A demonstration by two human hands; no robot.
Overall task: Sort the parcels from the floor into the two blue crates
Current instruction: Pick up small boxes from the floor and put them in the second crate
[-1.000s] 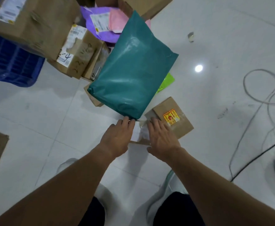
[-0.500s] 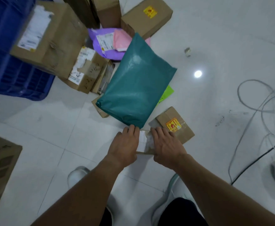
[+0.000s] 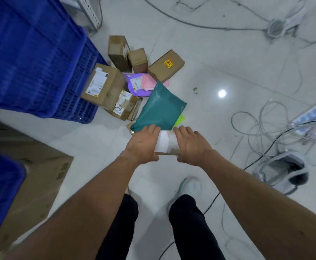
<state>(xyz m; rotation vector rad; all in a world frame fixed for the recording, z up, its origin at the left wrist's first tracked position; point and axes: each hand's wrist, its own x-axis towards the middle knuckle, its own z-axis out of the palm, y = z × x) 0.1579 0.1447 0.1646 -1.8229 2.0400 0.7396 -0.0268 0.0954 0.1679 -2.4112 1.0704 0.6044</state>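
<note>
Raised off the floor, the small parcel [image 3: 165, 142] is clasped between left hand [image 3: 144, 145] and right hand [image 3: 191, 145], with the blue crate [image 3: 31, 59] leftward.

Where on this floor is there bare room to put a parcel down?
Bare white tiles lie between the teal plastic mailer bag and the tangled grey cables; another patch lies between the big blue plastic crate and the large brown cardboard carton. Beside the crate, parcels crowd together.

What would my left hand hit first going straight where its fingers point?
Probably the teal mailer bag: your left hand, holding the small labelled box, points at its near edge, though possibly passing above it.
</note>
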